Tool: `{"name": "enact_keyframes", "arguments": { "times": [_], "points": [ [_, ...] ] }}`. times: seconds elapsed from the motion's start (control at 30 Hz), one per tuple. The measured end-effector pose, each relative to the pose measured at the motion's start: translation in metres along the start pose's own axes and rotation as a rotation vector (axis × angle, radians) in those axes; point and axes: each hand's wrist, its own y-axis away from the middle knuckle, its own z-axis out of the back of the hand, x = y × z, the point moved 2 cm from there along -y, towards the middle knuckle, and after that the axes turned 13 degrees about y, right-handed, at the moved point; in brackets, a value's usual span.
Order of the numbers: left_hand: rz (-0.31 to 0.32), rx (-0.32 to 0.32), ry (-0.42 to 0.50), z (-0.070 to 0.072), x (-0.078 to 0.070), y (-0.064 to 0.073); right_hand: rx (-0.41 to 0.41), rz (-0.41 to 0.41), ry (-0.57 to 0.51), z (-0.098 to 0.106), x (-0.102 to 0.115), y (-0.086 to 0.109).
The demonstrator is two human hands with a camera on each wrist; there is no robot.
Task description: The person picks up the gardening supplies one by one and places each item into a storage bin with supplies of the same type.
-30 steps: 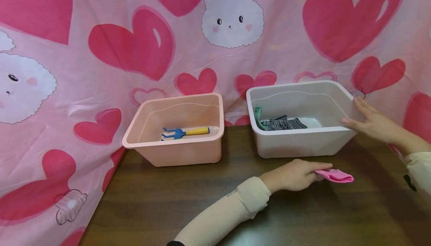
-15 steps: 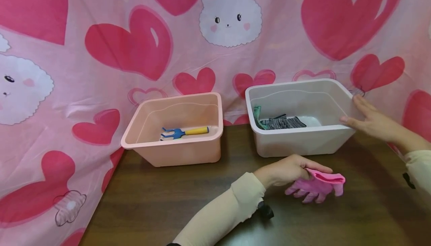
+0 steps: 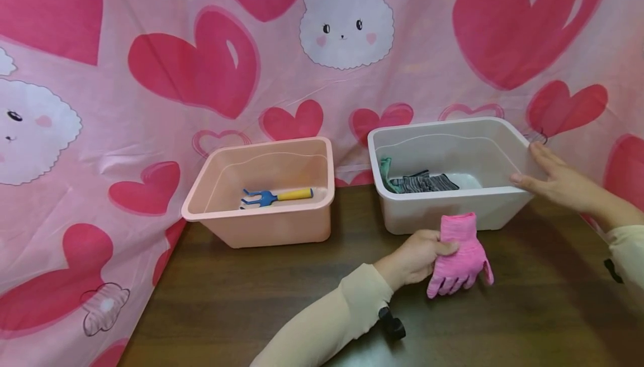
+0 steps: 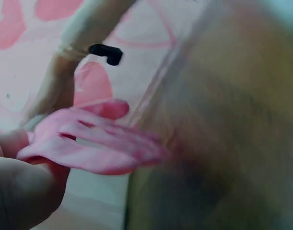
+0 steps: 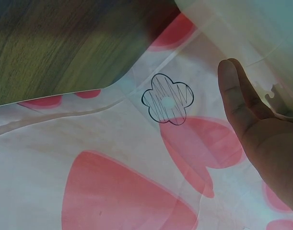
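Note:
A pink knit glove (image 3: pixel 460 261) hangs in front of the white bin (image 3: pixel 453 210), cuff up and fingers down. My left hand (image 3: pixel 415 258) pinches it by the side near the cuff, thumb on top. In the left wrist view the glove (image 4: pixel 93 141) stretches out from my thumb and finger. My right hand (image 3: pixel 560 180) rests with extended fingers and thumb on the right rim of the white bin. Inside that bin lie a grey-and-black striped knit piece (image 3: pixel 425 184) and a green piece (image 3: pixel 386 174) at its left end.
To the left stands a peach bin (image 3: pixel 282 227) holding a small hand rake (image 3: pixel 276 196) with blue tines and a yellow handle. Both bins stand on a dark wooden table (image 3: pixel 226 300), close to a pink heart-patterned cloth (image 3: pixel 282 76) behind them.
My left hand has turned and drawn slightly left, swinging the glove from nearly edge-on to hanging flat with its cuff up. The right hand stays at the white bin's rim.

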Motion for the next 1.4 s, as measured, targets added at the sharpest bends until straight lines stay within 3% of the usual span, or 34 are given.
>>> {"name": "enact_keyframes", "arguments": {
  "times": [0.17, 0.4, 0.6, 0.87, 1.1, 1.4],
  "points": [
    [-0.177, -0.029, -0.152, -0.006, -0.012, 0.011, 0.004, -0.003, 0.001, 0.001, 0.0, -0.001],
    [-0.479, -0.016, -0.517, -0.006, -0.033, 0.023, 0.006, -0.001, 0.002, 0.003, 0.002, 0.0],
    [-0.584, 0.04, -0.483, -0.004, -0.05, 0.03, 0.005, 0.0, 0.003, 0.003, 0.002, 0.0],
    [-0.742, 0.008, -0.475, 0.004, -0.071, 0.035, 0.013, 0.009, -0.018, 0.002, -0.001, -0.002],
    [-0.806, -0.104, -0.458, 0.01, -0.088, 0.038, 0.002, 0.011, -0.01, 0.002, 0.0, -0.001],
    [-0.833, -0.157, -0.409, 0.016, -0.103, 0.046, -0.001, 0.019, -0.01, 0.001, 0.001, 0.001]
  ]
}}
